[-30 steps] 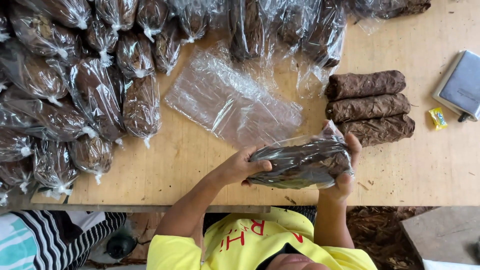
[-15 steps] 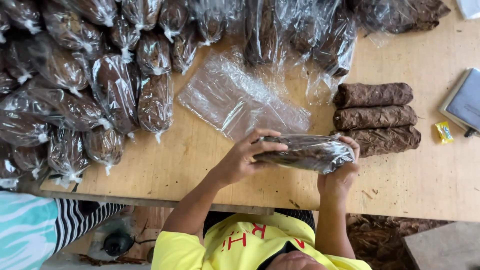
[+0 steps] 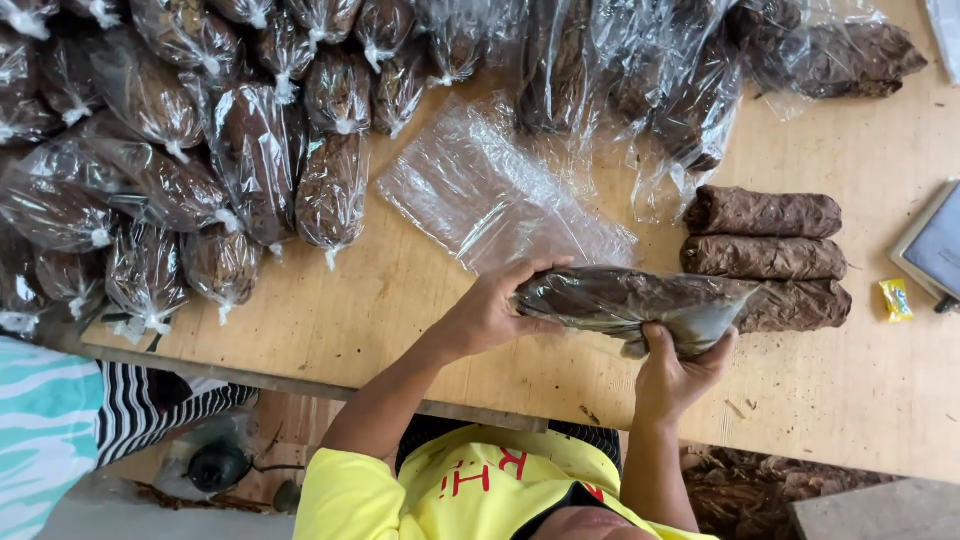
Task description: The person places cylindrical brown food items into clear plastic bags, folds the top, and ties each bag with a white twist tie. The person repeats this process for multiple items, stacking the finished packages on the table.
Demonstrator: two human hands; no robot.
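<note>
bagged roll (image 3: 630, 305): your hands grip glossy, crinkled clear plastic over dark matt leaf | bare rolls (image 3: 765, 250): rough, dry brown leaf | empty bags (image 3: 490, 190): shiny clear film | table (image 3: 860, 390): pale, matt unfinished wood

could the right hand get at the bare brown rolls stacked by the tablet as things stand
Probably not at once: the right hand is gripping the bagged roll. The three bare rolls lie close beside it, uncovered on the table, so the way is otherwise free.
</note>
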